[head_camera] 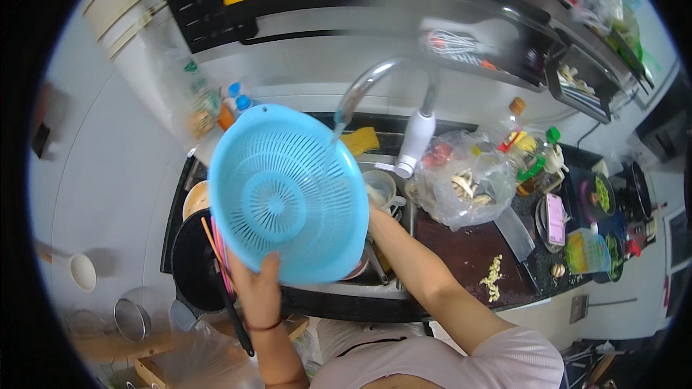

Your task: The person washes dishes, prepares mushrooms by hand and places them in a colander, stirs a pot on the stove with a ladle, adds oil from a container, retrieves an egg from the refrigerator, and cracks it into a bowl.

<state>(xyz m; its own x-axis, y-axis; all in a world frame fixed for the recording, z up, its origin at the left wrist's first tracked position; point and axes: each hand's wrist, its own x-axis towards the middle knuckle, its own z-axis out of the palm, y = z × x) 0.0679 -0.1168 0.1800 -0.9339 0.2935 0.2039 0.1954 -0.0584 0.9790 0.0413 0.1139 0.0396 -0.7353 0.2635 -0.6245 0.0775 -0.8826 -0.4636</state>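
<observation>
A light-blue plastic colander (292,189) is held tilted over the sink (397,275), its slotted inside facing up. My left hand (251,278) grips its near rim, with the thumb over the edge. My right arm reaches to the colander's right side. There my right hand (377,215) passes behind the rim, so its fingers are hidden. Above the colander arches a chrome faucet (367,78) with a white body, and a thin stream of water runs from it into the bowl. Part of the sink shows behind, with a translucent cup (380,186) in it.
Left stands a black pot (194,259) near colourful chopsticks (217,251). Right, a dark cutting board (454,259) bears chopped garlic (493,278), a cleaver (515,233) and a plastic bag of mushrooms (465,183). A yellow cloth (361,141) lies behind the sink; a phone (555,219) lies farther right.
</observation>
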